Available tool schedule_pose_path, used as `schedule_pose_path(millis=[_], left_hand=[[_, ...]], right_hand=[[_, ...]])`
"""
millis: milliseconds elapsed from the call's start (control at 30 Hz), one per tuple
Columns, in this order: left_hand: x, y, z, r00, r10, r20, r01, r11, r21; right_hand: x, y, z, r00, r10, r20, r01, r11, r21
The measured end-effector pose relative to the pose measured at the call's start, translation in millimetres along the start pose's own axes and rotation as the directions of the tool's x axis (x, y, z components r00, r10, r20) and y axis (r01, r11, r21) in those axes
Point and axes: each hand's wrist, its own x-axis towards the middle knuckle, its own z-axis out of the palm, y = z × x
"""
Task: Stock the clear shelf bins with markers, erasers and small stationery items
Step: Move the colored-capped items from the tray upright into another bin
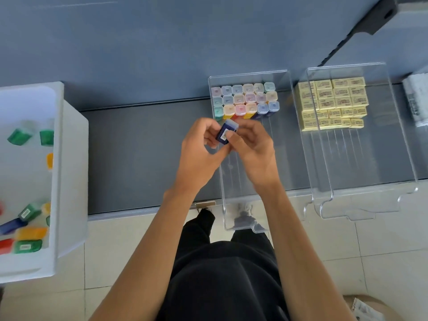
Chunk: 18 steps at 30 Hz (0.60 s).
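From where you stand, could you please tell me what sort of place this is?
Probably a stationery shop: a shelf carries clear bins of markers and yellow erasers, beside a white tub.

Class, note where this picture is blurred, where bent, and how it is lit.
Head view: the white tub at the left edge is smeared; the shelf and clear bin bow from the wide lens; light is soft, even; left hand, right hand and blue item are fairly sharp.
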Motion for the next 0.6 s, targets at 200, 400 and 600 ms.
schedule_pose_path(millis=[200, 400, 600], left_hand=[[-1, -4, -12, 0.995, -0.097, -0.012, 0.096, 0.993, -0.064], [4, -16, -13, 0.998, 0.058, 0.023, -0.061, 0.980, 0.188], [5, -28, -2, 0.987, -0.116, -0.115, 0.151, 0.912, 0.381]], right_hand=[[5, -7, 5, 0.997, 0.039, 0.059, -0.043, 0.997, 0.068], [16, -17, 5, 0.999, 0.033, 0.033, -0.032, 0.999, -0.039], [28, 5, 1, 0.975, -0.155, -0.157, 0.075, 0.904, -0.422]])
